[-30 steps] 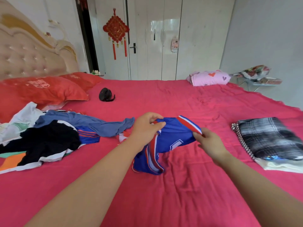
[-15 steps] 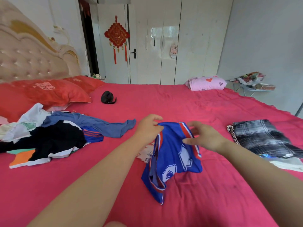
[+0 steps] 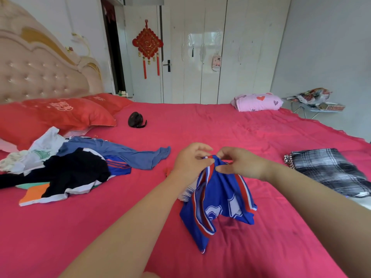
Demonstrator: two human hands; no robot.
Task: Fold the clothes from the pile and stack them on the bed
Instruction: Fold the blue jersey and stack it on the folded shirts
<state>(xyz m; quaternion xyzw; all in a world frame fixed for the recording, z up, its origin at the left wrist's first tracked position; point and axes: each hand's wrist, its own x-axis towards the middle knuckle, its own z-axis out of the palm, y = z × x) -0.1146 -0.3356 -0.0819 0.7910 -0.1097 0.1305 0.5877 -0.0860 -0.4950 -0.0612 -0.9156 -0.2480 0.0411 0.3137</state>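
Head view: left hand (image 3: pixel 190 163) and right hand (image 3: pixel 244 164) fingers clamped on blue jersey (image 3: pixel 220 199) top edge, hanging mid-bed (image 3: pixel 220 127), pile (image 3: pixel 70 163) at left; straightening step, next probably spread flat, then fold.

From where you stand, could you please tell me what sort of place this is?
Most likely a home bedroom: a wide bed with a tufted headboard, red pillows and white wardrobe doors behind.
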